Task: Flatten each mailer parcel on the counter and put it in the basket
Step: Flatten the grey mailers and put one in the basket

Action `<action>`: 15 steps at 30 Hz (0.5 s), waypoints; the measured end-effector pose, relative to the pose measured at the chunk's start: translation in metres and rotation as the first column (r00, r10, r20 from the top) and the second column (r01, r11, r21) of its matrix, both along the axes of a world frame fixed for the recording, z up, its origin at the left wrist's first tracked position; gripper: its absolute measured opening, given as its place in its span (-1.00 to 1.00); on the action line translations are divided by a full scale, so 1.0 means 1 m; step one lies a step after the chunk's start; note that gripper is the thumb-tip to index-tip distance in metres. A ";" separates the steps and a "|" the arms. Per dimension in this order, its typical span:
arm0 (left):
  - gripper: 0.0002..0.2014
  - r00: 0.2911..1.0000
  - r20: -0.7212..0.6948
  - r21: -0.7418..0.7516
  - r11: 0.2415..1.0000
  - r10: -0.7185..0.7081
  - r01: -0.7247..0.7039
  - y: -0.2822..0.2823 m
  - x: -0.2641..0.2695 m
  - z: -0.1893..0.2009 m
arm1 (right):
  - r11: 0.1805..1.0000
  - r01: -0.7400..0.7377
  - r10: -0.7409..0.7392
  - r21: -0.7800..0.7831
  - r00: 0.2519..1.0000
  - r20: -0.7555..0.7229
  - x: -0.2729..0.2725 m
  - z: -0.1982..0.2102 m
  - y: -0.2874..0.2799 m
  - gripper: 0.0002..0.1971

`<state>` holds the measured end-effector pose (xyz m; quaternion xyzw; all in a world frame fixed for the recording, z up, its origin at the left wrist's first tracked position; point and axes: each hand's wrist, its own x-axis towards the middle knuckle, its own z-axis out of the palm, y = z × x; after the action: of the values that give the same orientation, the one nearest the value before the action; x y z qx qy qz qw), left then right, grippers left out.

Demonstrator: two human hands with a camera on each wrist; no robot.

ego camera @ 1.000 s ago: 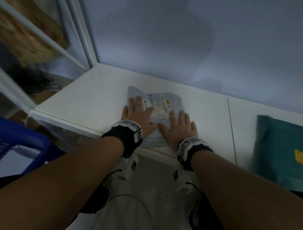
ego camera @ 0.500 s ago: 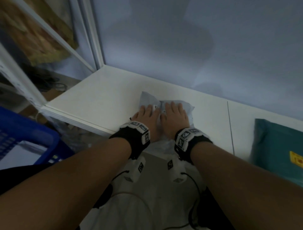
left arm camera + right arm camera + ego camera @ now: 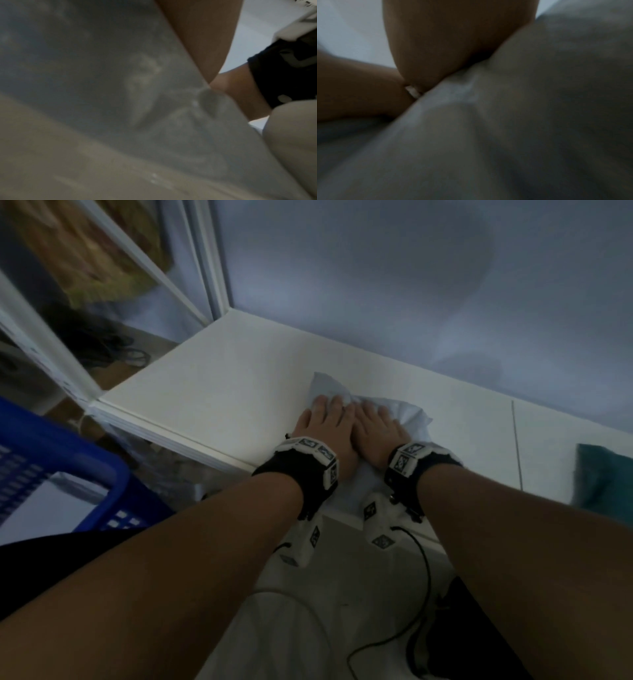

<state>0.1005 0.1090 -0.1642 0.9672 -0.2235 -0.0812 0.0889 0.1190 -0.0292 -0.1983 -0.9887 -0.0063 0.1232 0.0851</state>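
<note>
A pale grey mailer parcel lies on the white counter near its front edge. My left hand and right hand lie side by side on top of it, palms down, fingers straight, pressing it flat. Most of the parcel is hidden under the hands; its crumpled far corners stick out. The left wrist view shows blurred grey mailer film close up. In the right wrist view the same film fills the frame. The blue basket stands low at the left, below the counter.
A teal mailer parcel lies on the counter at the far right. A pale wall rises behind the counter. A white frame and dark clutter stand to the left. Cables hang from my wrist units over the floor below.
My hands have come together from spread positions to the parcel's middle and slid further away from me. The label they left uncovered a second ago is now hidden under them.
</note>
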 end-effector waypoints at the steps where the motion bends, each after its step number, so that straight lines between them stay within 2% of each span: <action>1: -0.26 1.000 -0.001 0.006 1.000 -0.008 0.008 0.001 0.001 -0.001 | 1.000 -0.009 0.009 -0.014 1.000 -0.010 -0.002 0.002 0.001 -0.09; 3: -0.28 0.999 0.000 0.015 0.999 -0.038 0.038 0.004 0.002 -0.002 | 1.000 -0.001 0.000 -0.008 0.999 -0.047 -0.010 0.011 0.001 -0.09; 6: -0.32 0.996 -0.026 0.017 0.996 -0.085 0.085 0.007 -0.002 0.003 | 0.996 0.075 -0.071 0.045 0.993 -0.089 -0.028 0.025 0.000 -0.33; 10: -0.32 0.993 -0.034 0.048 0.992 -0.113 0.115 0.007 -0.019 0.003 | 0.993 0.099 -0.094 0.060 0.992 -0.088 -0.054 0.035 0.001 -0.35; 15: -0.13 0.988 -0.019 0.116 0.982 -0.151 0.152 0.006 -0.031 -0.018 | 0.970 0.228 -0.221 0.080 0.971 -0.086 -0.079 0.036 0.022 -0.41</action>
<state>0.0693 0.1153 -0.1821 0.9506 -0.2908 -0.1056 0.0265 0.0399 -0.0077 -0.1625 -0.9728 0.1034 0.1500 0.1428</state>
